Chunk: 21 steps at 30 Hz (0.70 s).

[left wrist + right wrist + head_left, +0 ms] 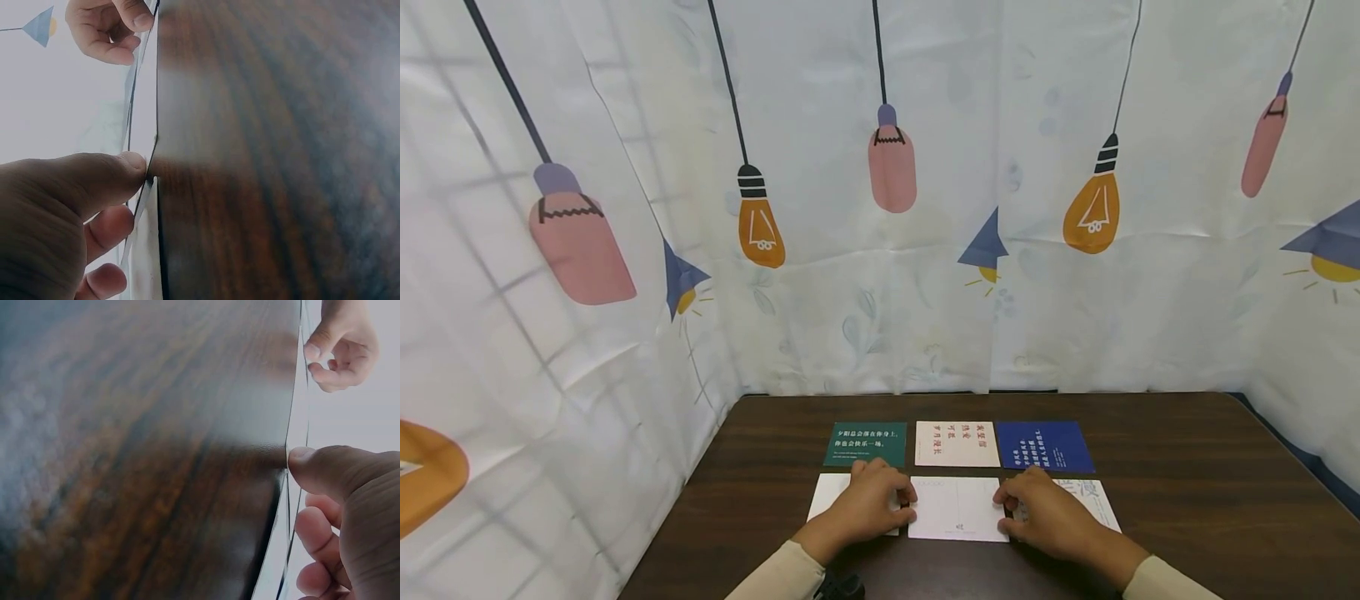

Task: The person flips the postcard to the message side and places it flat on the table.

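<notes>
A white postcard (957,510) with faint printed lines lies in the middle of the near row of cards. My left hand (868,504) holds its left edge, thumb and fingertips at the side, and covers part of a white card (829,493). At the opposite edge my right hand (1051,515) holds the same postcard, over another white card (1093,498) with blue-grey print. In the left wrist view the thumb (119,172) touches the card's edge, fingers curled. The right wrist view shows the other thumb (319,465) against the near corner.
Behind is a second row: a green card (865,437), a cream card with red writing (957,446) and a blue card (1047,446). All lie on a dark wooden table (1187,475). A lamp-patterned white curtain (820,325) hangs around the back and sides.
</notes>
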Available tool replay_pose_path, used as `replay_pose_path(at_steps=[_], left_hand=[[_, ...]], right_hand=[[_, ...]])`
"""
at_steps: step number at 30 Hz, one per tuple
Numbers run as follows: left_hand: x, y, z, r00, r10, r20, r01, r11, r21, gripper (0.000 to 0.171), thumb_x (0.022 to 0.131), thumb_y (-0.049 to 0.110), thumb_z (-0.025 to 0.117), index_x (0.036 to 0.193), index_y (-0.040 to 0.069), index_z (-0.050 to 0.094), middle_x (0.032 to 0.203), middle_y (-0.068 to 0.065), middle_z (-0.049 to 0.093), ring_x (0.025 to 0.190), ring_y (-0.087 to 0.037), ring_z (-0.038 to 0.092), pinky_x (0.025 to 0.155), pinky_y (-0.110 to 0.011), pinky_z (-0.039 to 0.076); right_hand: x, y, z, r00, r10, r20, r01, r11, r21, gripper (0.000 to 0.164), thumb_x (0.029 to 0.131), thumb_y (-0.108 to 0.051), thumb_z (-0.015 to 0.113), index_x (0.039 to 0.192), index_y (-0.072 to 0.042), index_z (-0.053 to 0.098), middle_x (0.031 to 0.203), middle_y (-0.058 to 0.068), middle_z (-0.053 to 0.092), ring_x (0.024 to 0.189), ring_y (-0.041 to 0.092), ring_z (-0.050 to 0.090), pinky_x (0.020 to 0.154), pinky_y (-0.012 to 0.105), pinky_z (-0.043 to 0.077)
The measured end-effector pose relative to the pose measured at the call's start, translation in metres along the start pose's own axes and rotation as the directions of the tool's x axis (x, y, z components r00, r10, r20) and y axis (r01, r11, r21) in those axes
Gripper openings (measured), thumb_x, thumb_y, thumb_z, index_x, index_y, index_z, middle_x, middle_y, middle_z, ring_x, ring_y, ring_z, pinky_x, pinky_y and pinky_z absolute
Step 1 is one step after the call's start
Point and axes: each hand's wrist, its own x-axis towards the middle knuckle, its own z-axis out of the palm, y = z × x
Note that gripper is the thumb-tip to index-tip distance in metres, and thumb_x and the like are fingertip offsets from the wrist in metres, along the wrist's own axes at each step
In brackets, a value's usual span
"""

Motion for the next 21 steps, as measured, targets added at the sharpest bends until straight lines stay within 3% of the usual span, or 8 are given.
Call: replay_pose_path(at_steps=[8, 15, 21], left_hand=[[0.001, 0.005, -0.004, 1.000, 0.020, 0.003, -0.020, 1.000, -0.018, 0.006, 0.088, 0.027, 0.081, 0.086, 0.029, 0.075, 0.078, 0.026, 0.058, 0.080, -0.001, 0.041, 0.078, -0.036, 0.027], [0.007, 0.012, -0.004, 0.998, 0.056, 0.031, -0.053, 0.994, -0.092, 0.003, 0.093, 0.027, 0.077, 0.091, 0.026, 0.075, 0.077, 0.024, 0.059, 0.081, -0.005, 0.046, 0.079, -0.033, 0.030], [0.012, 0.018, -0.001, 0.996, 0.071, 0.047, -0.065, 0.991, -0.118, 0.007, 0.095, 0.027, 0.073, 0.099, 0.022, 0.076, 0.086, 0.024, 0.062, 0.085, -0.007, 0.050, 0.081, -0.033, 0.031]], right_hand=[[-0.001, 0.002, -0.003, 0.999, 0.034, 0.016, -0.035, 0.999, 0.024, 0.021, 0.084, -0.031, 0.085, 0.099, -0.023, 0.073, 0.087, -0.020, 0.056, 0.086, 0.004, 0.046, 0.072, 0.028, 0.048], [-0.005, 0.006, -0.008, 0.999, 0.052, 0.014, -0.053, 0.998, 0.045, 0.022, 0.086, -0.032, 0.083, 0.103, -0.021, 0.074, 0.089, -0.017, 0.055, 0.086, 0.005, 0.047, 0.070, 0.028, 0.049], [-0.011, 0.011, -0.012, 1.000, 0.008, -0.008, -0.008, 0.999, 0.047, 0.022, 0.088, -0.033, 0.082, 0.104, -0.021, 0.073, 0.091, -0.017, 0.055, 0.089, 0.006, 0.050, 0.074, 0.030, 0.050]])
